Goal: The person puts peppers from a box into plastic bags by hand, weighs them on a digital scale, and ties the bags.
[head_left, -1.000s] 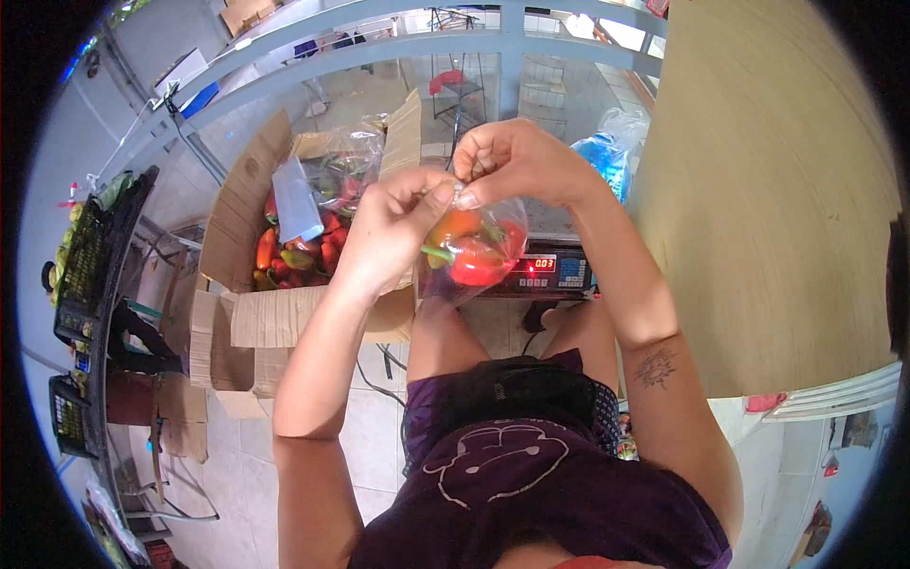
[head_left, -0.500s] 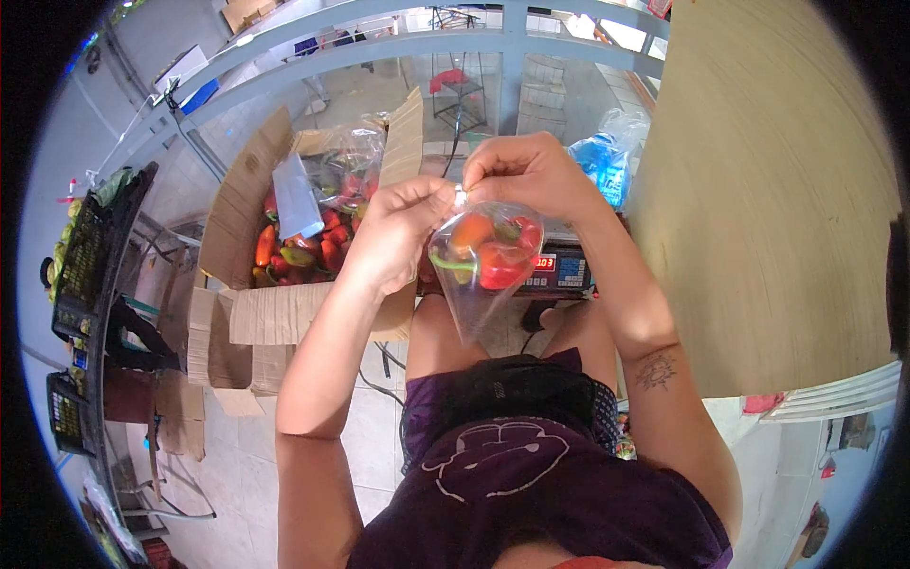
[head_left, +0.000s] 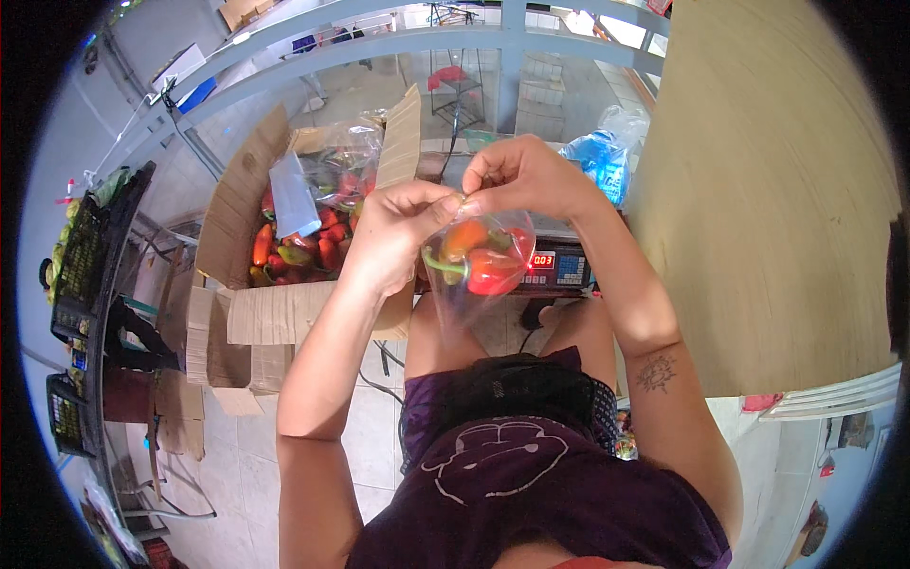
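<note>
A clear plastic bag (head_left: 474,308) with red and orange peppers (head_left: 494,272) inside hangs in front of me, its gathered neck between my fingertips. My left hand (head_left: 403,228) pinches the neck from the left side. From the right, my right hand (head_left: 521,175) closes thumb and forefinger on the same twisted top. Whether the neck is knotted is hidden by my fingers. One pepper shows a green stem pointing left. Behind the bag stands a digital scale (head_left: 565,269) with a lit red display.
An open cardboard box (head_left: 284,313) of red and green peppers stands to the left, with clear bags (head_left: 294,199) lying on top. A blue-and-clear plastic package (head_left: 602,166) sits beyond my right wrist. A wooden panel (head_left: 758,209) fills the right. Black crates (head_left: 81,284) line the far left.
The bag of peppers has swung slightly left and turned, showing more of the scale's display. Both hands stay pinched at its neck, with my fingers shifted a little.
</note>
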### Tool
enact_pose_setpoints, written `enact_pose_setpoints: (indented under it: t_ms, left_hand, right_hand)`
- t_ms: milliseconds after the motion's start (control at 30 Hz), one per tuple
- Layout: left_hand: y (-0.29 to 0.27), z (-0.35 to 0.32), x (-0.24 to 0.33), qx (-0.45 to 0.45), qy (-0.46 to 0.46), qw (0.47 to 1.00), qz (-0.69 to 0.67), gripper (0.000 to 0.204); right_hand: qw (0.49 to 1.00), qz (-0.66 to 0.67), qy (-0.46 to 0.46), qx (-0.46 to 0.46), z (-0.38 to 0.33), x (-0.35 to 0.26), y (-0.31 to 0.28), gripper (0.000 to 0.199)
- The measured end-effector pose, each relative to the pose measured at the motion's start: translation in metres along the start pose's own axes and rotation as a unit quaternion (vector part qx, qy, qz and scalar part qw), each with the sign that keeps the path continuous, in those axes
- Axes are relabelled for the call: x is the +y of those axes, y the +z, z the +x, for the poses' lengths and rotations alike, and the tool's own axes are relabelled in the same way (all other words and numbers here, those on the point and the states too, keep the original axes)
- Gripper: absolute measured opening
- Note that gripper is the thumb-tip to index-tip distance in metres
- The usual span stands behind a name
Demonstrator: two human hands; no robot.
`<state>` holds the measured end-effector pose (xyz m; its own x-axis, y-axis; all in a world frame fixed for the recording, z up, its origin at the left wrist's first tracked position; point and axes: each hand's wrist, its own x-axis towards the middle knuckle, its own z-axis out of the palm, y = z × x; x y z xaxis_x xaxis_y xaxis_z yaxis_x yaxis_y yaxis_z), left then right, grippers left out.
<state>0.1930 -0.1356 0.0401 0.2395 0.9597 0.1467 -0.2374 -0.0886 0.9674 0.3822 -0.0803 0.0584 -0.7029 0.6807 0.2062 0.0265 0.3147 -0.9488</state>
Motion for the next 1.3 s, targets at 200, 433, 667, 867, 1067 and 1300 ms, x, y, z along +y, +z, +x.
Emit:
enact_pose_setpoints:
  t_ms: [200,433,667,867,1067,1300]
  left_hand:
    - [0.001,-0.001,0.006,-0.011,-0.023,0.999,-0.019,0.008]
    - [0.009,-0.001,0.005,0.011,0.036,0.993,0.113,0.009]
    - [0.019,-0.007,0.002,0.046,0.122,0.979,0.154,0.011]
    - [0.013,-0.001,-0.002,0.016,0.147,0.978,0.145,0.014]
    - [0.016,0.0,0.004,-0.004,0.122,0.978,0.17,0.014]
    - [0.015,0.001,0.0,-0.004,0.123,0.98,0.159,0.013]
  right_hand:
    - [1.0,0.01,-0.025,0.005,-0.006,0.0,0.006,0.009]
    - [0.993,-0.019,-0.045,0.104,-0.014,0.0,0.023,0.013]
    - [0.967,-0.119,-0.06,0.217,-0.021,-0.008,0.032,0.013]
    - [0.965,-0.119,-0.056,0.228,-0.025,-0.01,0.032,0.013]
    - [0.963,-0.091,-0.076,0.244,-0.026,-0.009,0.034,0.015]
    - [0.945,-0.166,-0.095,0.267,-0.028,-0.011,0.038,0.02]
